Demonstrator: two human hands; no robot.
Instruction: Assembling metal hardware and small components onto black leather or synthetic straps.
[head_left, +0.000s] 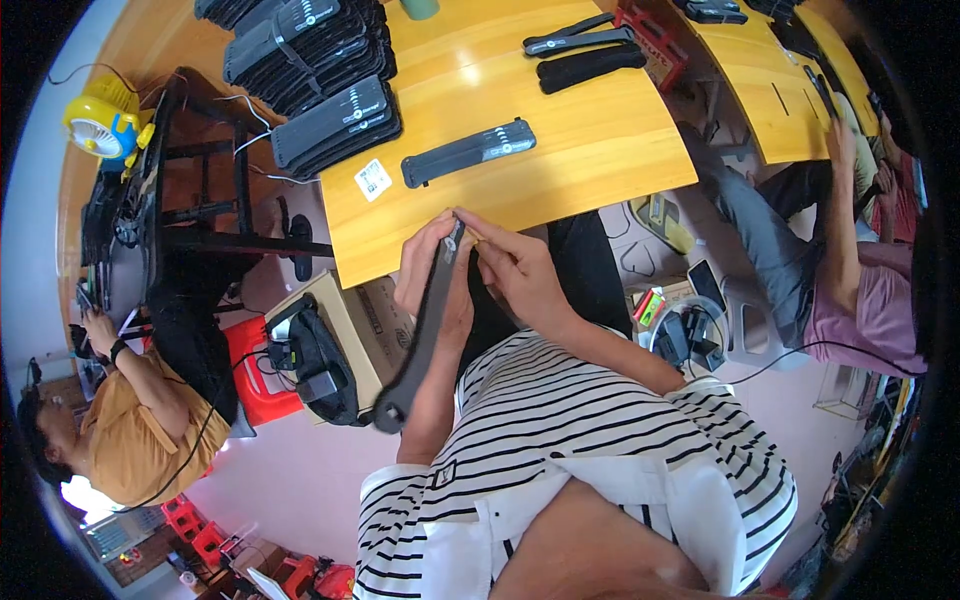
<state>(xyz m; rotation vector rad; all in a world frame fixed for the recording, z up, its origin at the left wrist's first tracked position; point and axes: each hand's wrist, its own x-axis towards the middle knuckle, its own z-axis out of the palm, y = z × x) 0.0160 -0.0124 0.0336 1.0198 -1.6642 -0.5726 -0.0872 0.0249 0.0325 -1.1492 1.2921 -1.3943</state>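
Striped shirt (pixel 590 410) nearest, filling lower middle; dark strap (pixel 425 325) above it, before near edge of yellow table (pixel 605 135), slanting from fingertips to lower left, across left forearm (pixel 435 405); left hand (pixel 432 272) holding strap near upper end; right hand (pixel 522 275) narrow, fingertips at same end, whether pinching it cannot tell; on table, dark pack (pixel 470 155) just beside white label (pixel 373 180); dark stacks (pixel 315 60) at far left; black bands (pixel 590 68) at far right.
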